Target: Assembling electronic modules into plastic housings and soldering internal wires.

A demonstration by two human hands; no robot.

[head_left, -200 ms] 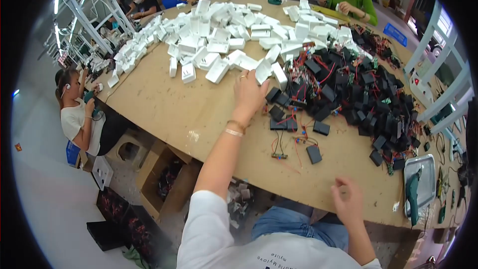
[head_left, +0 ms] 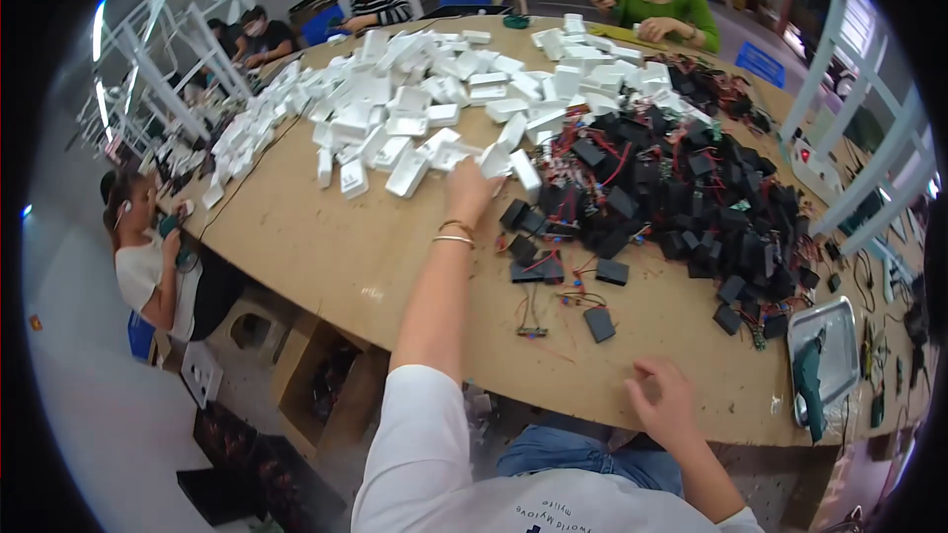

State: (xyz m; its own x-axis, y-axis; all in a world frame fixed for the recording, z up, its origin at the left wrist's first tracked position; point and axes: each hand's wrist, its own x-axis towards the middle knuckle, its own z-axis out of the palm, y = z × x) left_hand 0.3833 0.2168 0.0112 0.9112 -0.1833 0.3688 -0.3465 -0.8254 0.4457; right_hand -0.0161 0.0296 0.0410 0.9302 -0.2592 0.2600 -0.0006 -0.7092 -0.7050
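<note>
The left hand reaches over the tan, flat-topped bench to an open, white, rectangular plastic casing at the front of the heap of white casings spreading toward the far edge; whether its fingers are clamped on the casing I cannot tell. The right hand, thumb and fingers apart, hovers at the near edge. Black, box-shaped parts with red wires lie heaped toward the right edge.
</note>
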